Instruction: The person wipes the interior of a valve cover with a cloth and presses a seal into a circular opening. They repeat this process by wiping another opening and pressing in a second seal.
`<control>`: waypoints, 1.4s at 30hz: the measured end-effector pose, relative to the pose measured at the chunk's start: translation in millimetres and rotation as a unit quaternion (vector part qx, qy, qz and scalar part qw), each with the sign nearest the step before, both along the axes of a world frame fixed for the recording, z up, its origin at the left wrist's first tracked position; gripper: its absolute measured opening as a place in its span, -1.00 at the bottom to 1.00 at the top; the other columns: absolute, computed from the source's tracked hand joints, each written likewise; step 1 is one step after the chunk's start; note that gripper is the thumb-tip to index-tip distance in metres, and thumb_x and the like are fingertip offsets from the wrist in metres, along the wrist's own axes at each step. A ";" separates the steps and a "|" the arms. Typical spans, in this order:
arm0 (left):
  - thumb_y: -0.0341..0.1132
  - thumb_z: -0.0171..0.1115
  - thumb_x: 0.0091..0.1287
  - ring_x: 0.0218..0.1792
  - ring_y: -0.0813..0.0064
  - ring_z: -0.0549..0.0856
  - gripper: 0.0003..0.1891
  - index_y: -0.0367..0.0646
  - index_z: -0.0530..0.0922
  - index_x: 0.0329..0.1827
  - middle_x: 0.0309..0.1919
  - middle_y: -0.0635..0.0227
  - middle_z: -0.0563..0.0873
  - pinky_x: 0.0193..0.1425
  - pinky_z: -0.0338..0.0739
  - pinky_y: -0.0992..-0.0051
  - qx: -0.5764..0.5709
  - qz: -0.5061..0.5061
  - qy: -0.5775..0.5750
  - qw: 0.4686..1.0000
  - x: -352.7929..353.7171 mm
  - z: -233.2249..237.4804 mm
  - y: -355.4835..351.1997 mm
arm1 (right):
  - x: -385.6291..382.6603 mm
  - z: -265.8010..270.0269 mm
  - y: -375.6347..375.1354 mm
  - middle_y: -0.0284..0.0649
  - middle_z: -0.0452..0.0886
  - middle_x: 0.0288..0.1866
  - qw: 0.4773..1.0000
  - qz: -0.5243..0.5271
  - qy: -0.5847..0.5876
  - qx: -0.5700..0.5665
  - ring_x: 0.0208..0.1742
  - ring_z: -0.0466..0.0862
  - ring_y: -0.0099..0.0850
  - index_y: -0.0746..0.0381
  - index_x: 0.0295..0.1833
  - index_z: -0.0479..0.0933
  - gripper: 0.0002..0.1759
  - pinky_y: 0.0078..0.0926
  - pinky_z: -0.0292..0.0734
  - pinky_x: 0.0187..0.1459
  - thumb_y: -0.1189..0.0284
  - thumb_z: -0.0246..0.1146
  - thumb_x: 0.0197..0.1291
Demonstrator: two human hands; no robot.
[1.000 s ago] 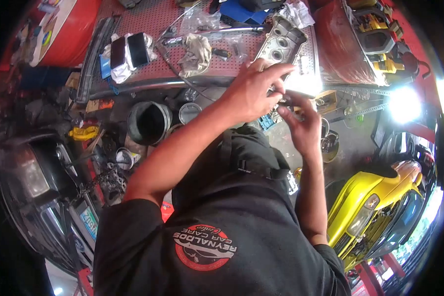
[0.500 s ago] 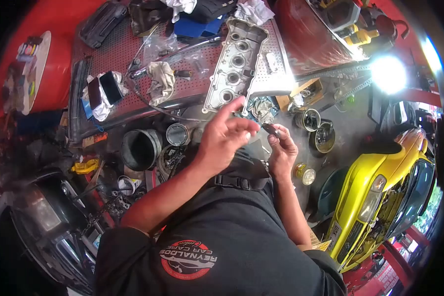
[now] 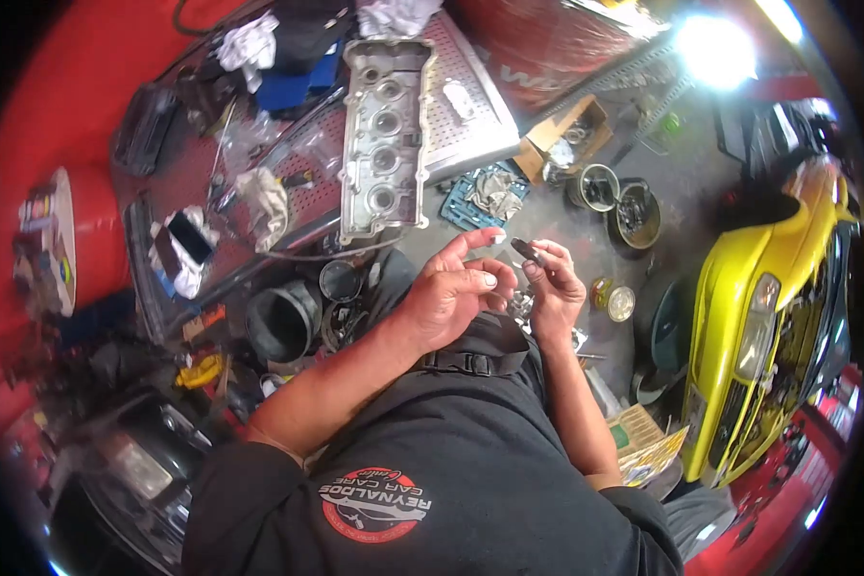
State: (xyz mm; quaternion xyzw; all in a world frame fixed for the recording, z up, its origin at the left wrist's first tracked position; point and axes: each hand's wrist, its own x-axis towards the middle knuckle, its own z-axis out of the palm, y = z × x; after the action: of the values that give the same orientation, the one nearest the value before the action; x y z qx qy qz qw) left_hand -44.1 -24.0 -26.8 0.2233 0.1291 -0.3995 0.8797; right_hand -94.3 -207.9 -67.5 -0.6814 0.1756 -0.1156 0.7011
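Observation:
My right hand [image 3: 555,290] pinches a small dark part [image 3: 526,252] between thumb and fingers, in front of my waist. Close by on its left is my left hand [image 3: 456,298], with the index finger stretched out, the other fingers loosely bent and nothing visible in it. A gap separates my left fingertips from the dark part. Beyond my hands, a long metal engine cover [image 3: 384,144] with a row of round holes lies on the red perforated bench [image 3: 307,206]. Past the bench edge sits a blue tray [image 3: 458,204] with a crumpled cloth on it.
Metal tins [image 3: 597,187] and a cardboard box [image 3: 586,134] stand on the floor at the right. Farther right is a yellow car front [image 3: 730,336]. A black bucket [image 3: 283,322] stands at the left, near a yellow object [image 3: 200,371]. Cloths and phones lie on the bench.
The view has shifted, so the bench and engine cover appear farther left. My left hand's fingers have changed pose slightly. My right hand still holds the dark part.

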 end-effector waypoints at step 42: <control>-0.39 0.30 0.29 -0.11 0.24 0.70 -0.19 -0.14 0.16 0.62 -0.09 0.08 0.72 0.12 0.55 0.18 -0.060 -0.263 0.030 0.962 62.5 -12.7 71.6 | -10.3 22.2 112.1 -0.25 0.74 -0.10 0.909 -0.187 0.048 -0.369 -0.01 0.65 -0.27 0.22 -0.10 0.73 -0.80 -0.30 0.45 0.13 0.53 0.50 0.13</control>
State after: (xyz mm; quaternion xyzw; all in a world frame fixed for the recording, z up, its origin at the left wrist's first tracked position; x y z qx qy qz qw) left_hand 18.4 47.6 -39.5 0.1838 0.0682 -0.6306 0.7509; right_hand -104.6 -95.8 -45.3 -0.8511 0.2777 -0.2684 0.3557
